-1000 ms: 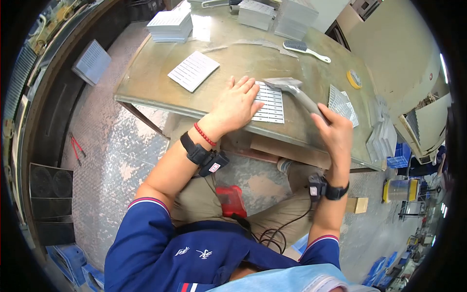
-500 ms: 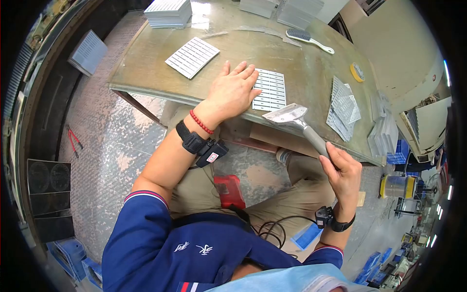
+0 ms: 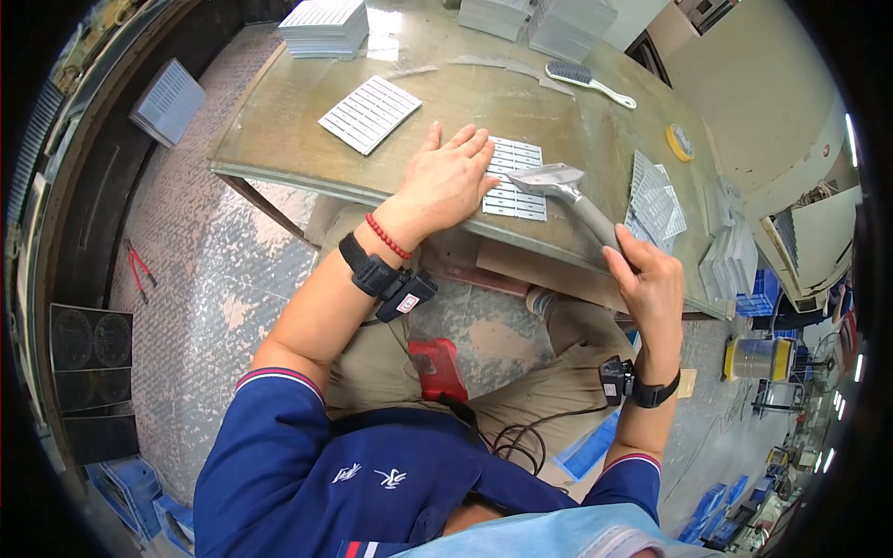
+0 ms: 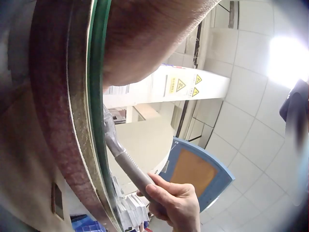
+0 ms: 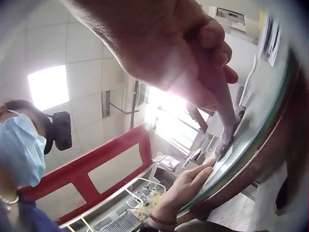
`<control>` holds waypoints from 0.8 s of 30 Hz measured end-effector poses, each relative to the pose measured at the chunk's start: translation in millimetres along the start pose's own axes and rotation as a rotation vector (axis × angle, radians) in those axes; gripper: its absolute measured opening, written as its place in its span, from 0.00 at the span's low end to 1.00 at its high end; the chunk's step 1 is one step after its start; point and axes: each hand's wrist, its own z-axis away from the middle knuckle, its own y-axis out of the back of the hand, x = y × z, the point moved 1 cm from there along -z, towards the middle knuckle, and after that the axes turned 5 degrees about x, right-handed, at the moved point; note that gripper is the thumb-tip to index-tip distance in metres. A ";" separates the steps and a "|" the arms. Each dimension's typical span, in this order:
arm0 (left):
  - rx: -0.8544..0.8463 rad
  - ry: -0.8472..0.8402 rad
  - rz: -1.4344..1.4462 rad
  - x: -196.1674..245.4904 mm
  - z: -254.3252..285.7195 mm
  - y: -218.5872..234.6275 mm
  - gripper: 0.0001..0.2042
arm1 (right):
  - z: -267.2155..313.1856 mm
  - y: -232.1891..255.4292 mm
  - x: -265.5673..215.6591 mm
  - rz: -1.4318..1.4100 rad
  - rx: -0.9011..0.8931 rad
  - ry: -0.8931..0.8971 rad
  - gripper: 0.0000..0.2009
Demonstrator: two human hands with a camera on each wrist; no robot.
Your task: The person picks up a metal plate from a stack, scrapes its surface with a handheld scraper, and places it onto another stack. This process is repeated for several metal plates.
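The left hand (image 3: pixel 445 186) lies flat with spread fingers on the table, its fingertips and thumb over the left edge of a white printed sheet (image 3: pixel 517 202). Curled round the grey handle of a metal scraper (image 3: pixel 592 219) is the right hand (image 3: pixel 651 279). The scraper's broad head lies over the right part of that sheet. In the left wrist view the right hand (image 4: pixel 176 200) grips the handle (image 4: pixel 130 166) from its end. In the right wrist view the scraper head (image 5: pixel 226 142) is close to the left hand's fingers (image 5: pixel 198 173).
Another printed sheet (image 3: pixel 370 114) lies left on the table (image 3: pixel 279 130). Stacks of sheets (image 3: pixel 323 30) stand along the far side. A brush (image 3: pixel 590 84), a yellow tape roll (image 3: pixel 680 142) and loose sheets (image 3: pixel 654 200) lie to the right, with more sheets (image 3: pixel 730 246) at the right edge.
The scraper moved off the sheet toward the table's front edge, then back up over the sheet, with the right hand still gripping it. The left hand stayed at the sheet's left edge.
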 end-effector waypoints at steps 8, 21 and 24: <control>-0.008 -0.001 0.011 -0.4 -0.8 0.0 0.23 | -37.4 -15.4 -2.1 0.040 -0.003 0.003 0.14; 0.208 -0.015 0.004 48.3 -12.9 16.4 0.27 | -7.1 -48.3 53.0 -0.674 0.287 -0.441 0.17; 0.154 0.013 -0.083 79.1 -24.5 6.4 0.27 | -1.4 -51.6 56.0 -0.851 0.333 -0.526 0.16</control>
